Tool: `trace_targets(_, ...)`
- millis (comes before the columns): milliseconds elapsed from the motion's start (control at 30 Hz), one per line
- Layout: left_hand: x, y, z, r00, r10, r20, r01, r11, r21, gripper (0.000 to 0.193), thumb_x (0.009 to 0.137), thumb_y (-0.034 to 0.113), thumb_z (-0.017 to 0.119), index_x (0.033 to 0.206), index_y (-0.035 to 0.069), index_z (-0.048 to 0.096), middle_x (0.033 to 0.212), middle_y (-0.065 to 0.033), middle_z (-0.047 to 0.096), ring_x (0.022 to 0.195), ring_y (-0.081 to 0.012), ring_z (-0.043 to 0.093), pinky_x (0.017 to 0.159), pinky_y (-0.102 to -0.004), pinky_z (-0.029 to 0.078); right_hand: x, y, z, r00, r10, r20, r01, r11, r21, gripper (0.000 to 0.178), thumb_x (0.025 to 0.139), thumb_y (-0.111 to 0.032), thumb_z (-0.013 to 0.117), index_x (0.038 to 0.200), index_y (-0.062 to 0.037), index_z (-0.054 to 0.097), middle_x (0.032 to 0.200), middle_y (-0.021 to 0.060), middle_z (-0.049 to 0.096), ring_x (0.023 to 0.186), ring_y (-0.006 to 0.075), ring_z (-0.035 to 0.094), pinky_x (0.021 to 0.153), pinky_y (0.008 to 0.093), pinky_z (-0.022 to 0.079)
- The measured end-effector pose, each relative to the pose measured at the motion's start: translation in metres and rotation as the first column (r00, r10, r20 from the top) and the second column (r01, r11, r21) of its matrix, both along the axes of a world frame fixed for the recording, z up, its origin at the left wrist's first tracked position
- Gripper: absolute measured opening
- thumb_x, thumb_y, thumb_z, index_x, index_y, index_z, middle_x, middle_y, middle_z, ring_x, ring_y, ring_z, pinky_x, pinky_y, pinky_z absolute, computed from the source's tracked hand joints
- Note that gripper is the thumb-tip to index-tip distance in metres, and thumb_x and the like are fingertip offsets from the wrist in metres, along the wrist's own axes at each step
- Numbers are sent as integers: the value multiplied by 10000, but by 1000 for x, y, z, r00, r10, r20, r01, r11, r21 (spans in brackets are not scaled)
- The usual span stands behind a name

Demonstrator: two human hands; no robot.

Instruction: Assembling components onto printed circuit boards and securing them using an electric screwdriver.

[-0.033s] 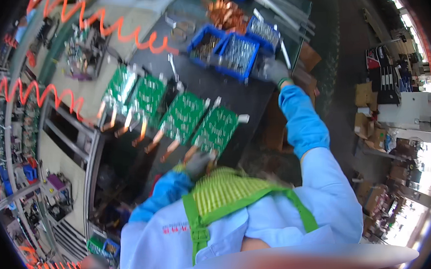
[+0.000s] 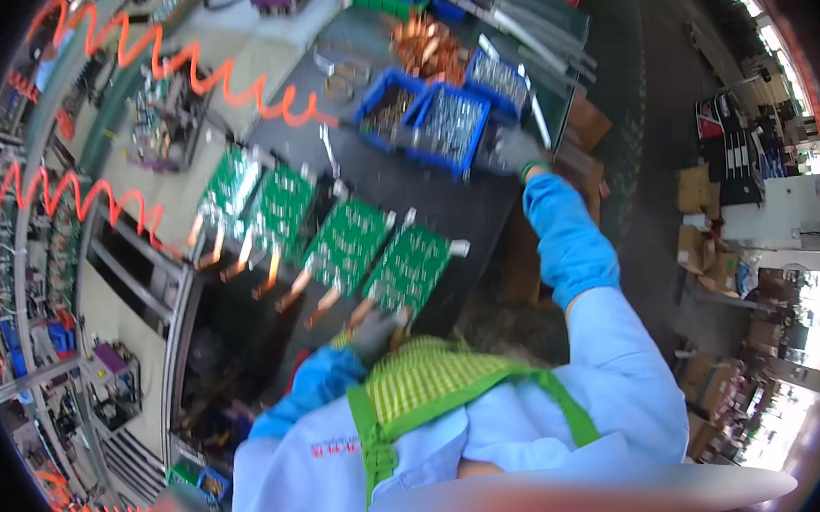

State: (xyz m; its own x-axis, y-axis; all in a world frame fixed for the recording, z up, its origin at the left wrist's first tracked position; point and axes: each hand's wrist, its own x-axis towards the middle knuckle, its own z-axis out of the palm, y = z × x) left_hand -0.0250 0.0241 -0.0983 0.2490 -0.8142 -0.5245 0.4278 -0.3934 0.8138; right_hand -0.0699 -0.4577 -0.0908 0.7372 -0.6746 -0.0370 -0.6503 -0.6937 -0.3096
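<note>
My left hand (image 2: 376,337), in a grey glove, is at the near end of the closest green circuit board (image 2: 407,273), beside a copper strip (image 2: 361,312). Its fingers look curled together; what is between them is hidden. Out to the right, my right hand (image 2: 514,150), also gloved, hangs low beside a blue bin of small silvery metal parts (image 2: 452,124). Motion blurs its fingers, so any grip is unclear. More green boards (image 2: 345,245) lie in a slanting row on the dark worktop (image 2: 396,177), copper strips sticking out from their near ends.
Another blue bin (image 2: 388,107) of brownish parts and a heap of copper pieces (image 2: 427,48) stand at the back. Long pale bars (image 2: 532,33) lie at the far right. Orange coiled hoses (image 2: 221,89) hang at left. Cardboard boxes (image 2: 586,121) sit beyond the right edge.
The worktop and everything on it sit slightly lower in the picture. Both hands stay in about the same places beside the board and the bin.
</note>
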Motion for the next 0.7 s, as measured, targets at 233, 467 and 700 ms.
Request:
trace_targets(233,-4,4,12,934,121,-335,-25,960,278,324,861,291,589,975,-12,583,845,-63,593,782,-142,560,696,-284,450,24,-9,-47,982,-32,-185,40,998,40,301,760,-143,503,1039,-63,585,1052,215,565,992,387,546,868,446,444)
trace_targets(467,-10,-9,32,860,277,-428,-129,930,343,270,855,219,608,1010,3,563,913,-50,586,802,-162,573,743,-317,472,16,-20,-41,983,-9,-184,28,994,102,214,814,-176,494,939,-99,649,975,149,623,931,344,593,801,447,477)
trace_targets(700,-7,-10,34,914,253,-317,-112,908,403,290,848,230,602,1028,6,562,894,-92,600,792,-173,580,715,-313,473,15,-29,-21,974,17,-226,10,993,118,158,816,-206,561,924,-140,655,1010,135,598,960,323,576,822,428,465)
